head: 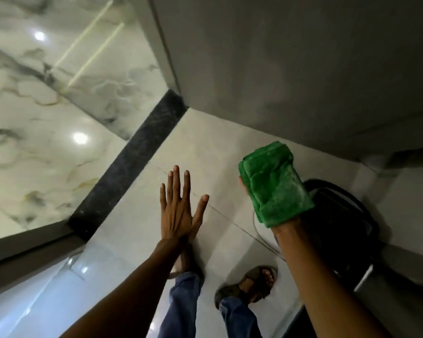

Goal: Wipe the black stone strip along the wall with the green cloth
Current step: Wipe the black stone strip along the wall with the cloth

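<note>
The black stone strip (pixel 130 162) runs diagonally from lower left to upper centre, between glossy marble flooring and a pale tiled floor. My left hand (pixel 181 206) is stretched out flat, fingers apart, holding nothing, just right of the strip. The folded green cloth (pixel 276 184) covers my right hand (pixel 243 185), which grips it from beneath; only a bit of thumb shows at the cloth's left edge. The cloth is held in the air, well to the right of the strip and not touching it.
A grey wall (pixel 291 69) fills the upper right. A black chair or stand (pixel 347 230) sits at the right behind the cloth. My feet in sandals (pixel 252 284) and blue jeans stand on the pale tiles (pixel 217 147). Glossy marble floor (pixel 47 118) lies left.
</note>
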`<state>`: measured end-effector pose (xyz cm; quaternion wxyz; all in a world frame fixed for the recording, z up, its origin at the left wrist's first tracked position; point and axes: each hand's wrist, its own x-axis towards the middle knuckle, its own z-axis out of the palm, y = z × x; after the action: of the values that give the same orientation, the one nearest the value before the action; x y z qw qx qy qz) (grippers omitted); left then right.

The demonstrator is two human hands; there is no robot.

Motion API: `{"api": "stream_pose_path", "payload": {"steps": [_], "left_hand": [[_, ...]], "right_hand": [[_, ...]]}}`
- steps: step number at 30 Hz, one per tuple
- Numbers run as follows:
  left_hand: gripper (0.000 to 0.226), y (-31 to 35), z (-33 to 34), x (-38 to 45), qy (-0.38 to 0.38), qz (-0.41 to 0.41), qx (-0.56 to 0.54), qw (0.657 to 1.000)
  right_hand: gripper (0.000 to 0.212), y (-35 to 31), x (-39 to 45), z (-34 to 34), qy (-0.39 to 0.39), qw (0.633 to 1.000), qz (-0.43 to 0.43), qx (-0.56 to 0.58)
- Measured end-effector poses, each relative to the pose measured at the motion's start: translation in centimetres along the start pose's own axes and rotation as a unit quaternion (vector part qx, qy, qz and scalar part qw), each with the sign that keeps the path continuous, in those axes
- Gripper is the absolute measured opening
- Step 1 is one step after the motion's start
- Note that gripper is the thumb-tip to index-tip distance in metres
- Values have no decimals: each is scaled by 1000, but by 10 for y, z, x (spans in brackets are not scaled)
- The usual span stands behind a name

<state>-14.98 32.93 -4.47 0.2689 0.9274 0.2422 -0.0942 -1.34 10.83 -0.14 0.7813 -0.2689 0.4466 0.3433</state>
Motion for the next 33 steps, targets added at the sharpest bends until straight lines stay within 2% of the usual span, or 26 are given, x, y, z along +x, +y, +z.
{"api": "stream_pose_path", "payload": {"steps": [2, 3, 6, 11, 14, 20, 24, 27, 30, 33], "left_hand": [[93, -42, -23, -9, 30, -50, 1, 998], [93, -64, -33, -13, 43, -69, 7, 997], [95, -113, -57, -17, 53, -115, 2, 992], [95, -195, -86, -33, 87, -166, -6, 982], [95, -243, -83, -46, 98, -206, -20, 973], [96, -330, -28, -78, 119, -263, -39, 957], [97, -370, 27, -97, 125, -299, -60, 944], [96, -396, 78, -109, 127, -317, -66, 938], [97, -420, 131, -117, 128, -325, -68, 935], [96, -441, 176, -121, 133, -307, -72, 940]], "right_hand": [[56, 26, -7, 50, -44, 998, 46, 9], [59, 41, -1, 71, -61, 996, 50, -29], [76, 87, 15, 114, -140, 986, 24, -90], [71, 158, 43, 173, -114, 974, 40, -193], [57, 200, 76, 190, -91, 957, 34, -275], [51, 283, 156, 186, -97, 926, 65, -358], [58, 331, 208, 170, -92, 901, 42, -422], [42, 363, 251, 153, -113, 883, 21, -456], [30, 395, 291, 145, -127, 841, -25, -525], [25, 424, 327, 139, -147, 772, -72, -614]]}}
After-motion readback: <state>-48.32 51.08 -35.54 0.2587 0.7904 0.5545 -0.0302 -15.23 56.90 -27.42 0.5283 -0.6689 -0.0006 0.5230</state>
